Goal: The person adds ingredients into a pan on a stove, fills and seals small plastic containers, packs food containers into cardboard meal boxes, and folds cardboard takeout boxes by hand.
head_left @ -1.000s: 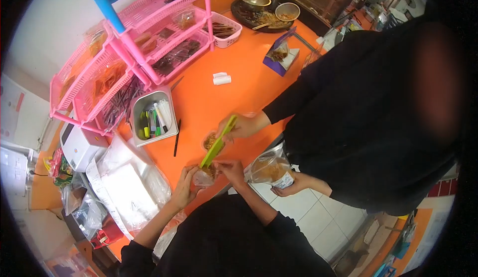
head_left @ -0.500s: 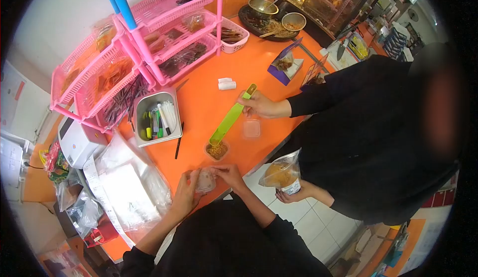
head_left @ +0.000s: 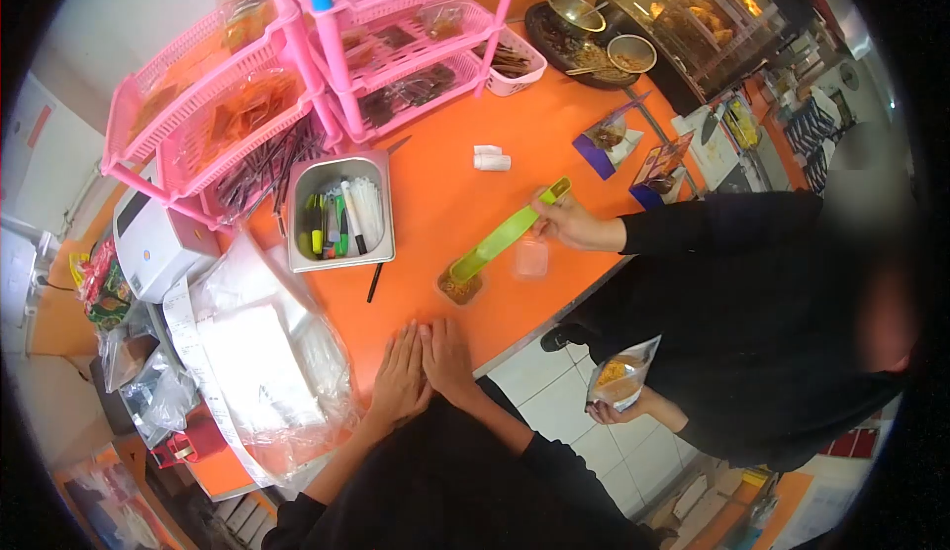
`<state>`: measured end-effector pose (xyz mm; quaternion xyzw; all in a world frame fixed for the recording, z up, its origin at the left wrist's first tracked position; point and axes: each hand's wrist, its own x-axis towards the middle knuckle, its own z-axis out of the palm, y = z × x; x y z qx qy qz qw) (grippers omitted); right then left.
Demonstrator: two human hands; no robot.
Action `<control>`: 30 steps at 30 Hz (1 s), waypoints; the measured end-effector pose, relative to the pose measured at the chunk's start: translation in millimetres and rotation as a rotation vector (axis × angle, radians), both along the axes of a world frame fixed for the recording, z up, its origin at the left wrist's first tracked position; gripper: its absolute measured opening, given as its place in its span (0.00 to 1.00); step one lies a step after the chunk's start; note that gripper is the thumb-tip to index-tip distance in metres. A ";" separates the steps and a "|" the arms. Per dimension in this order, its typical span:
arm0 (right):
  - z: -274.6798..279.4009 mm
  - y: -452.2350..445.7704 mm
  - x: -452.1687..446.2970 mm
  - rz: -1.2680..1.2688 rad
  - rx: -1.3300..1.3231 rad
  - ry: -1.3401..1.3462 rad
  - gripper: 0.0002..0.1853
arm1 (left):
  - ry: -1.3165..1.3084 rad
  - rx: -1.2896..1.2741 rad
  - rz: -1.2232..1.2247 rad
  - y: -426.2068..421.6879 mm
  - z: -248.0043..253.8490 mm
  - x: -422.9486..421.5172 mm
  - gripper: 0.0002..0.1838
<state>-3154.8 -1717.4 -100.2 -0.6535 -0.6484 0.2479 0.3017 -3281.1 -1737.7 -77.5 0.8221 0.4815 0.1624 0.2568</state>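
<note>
My left hand (head_left: pixel 399 380) and my right hand (head_left: pixel 447 360) lie side by side at the table's front edge, fingers stretched forward and palms down. Whatever lies beneath them is hidden; the small clear container seen there earlier is out of sight. Just beyond my hands stands a small clear tub (head_left: pixel 461 289) with brownish-yellow crumbly food. A co-worker's hand (head_left: pixel 569 222) holds a long green scoop (head_left: pixel 505 236), its lower end in that tub. The co-worker's other hand holds a clear bag (head_left: pixel 623 374) of orange-brown powder.
An empty-looking clear tub (head_left: pixel 531 258) stands by the scoop. To the left are a metal bin (head_left: pixel 341 258) of markers, a black pen (head_left: pixel 374 283) and plastic bags (head_left: pixel 259 372). Pink racks (head_left: pixel 237 125) rise behind, with white rolls (head_left: pixel 491 158) on the orange table (head_left: pixel 426 204).
My hands have come together and flattened, covering the place of the clear container. The scoop stays in the tub. The co-worker's bag is tilted differently. The whole view has shifted.
</note>
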 end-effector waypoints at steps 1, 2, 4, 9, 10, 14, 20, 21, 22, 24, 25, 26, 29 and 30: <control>-2.0 1.5 -0.3 0.003 0.032 -0.004 0.13 | -0.029 -0.039 0.013 -1.0 -1.3 -0.3 0.43; -4.1 3.6 -0.5 0.007 0.066 -0.006 0.13 | -0.093 -0.065 0.009 0.3 -4.1 -0.8 0.43; -9.6 3.6 1.8 0.038 0.052 -0.012 0.14 | -0.219 -0.109 0.007 -0.3 -12.0 -2.6 0.44; -12.3 8.0 4.3 0.138 0.153 -0.024 0.14 | -0.400 -0.100 0.019 -3.9 -28.6 -10.8 0.41; -8.0 8.9 4.2 0.188 0.164 -0.041 0.14 | -0.447 -0.090 0.037 -7.0 -31.7 -11.1 0.40; 27.1 5.2 2.2 0.320 0.332 -0.087 0.20 | -0.554 -0.008 0.479 -11.7 -11.0 -5.6 0.32; -8.0 -2.2 -22.3 0.430 0.264 -0.240 0.29 | -0.270 0.178 0.739 -4.9 -28.1 -5.2 0.27; -7.2 -1.6 -28.3 0.419 0.278 -0.240 0.28 | -0.242 0.182 0.782 -3.5 -27.2 -6.3 0.28; -3.3 2.8 -36.7 0.410 0.297 -0.239 0.28 | -0.213 0.191 0.827 -1.2 -25.0 -9.0 0.29; 5.6 6.5 -41.3 0.442 0.352 -0.179 0.27 | -0.213 0.277 0.830 4.4 -17.6 -18.7 0.31; 10.6 10.1 -41.1 0.478 0.389 -0.120 0.26 | -0.199 0.303 0.852 10.2 -12.9 -21.2 0.32; 14.5 14.2 -39.5 0.512 0.427 -0.056 0.26 | -0.181 0.331 0.871 14.3 -7.8 -22.6 0.33; -5.5 9.4 8.4 0.496 0.593 0.150 0.26 | -0.071 0.393 0.861 20.9 4.6 -23.1 0.34; -14.8 19.4 41.2 0.392 0.572 0.162 0.27 | -0.015 0.407 0.861 21.6 7.9 -19.6 0.33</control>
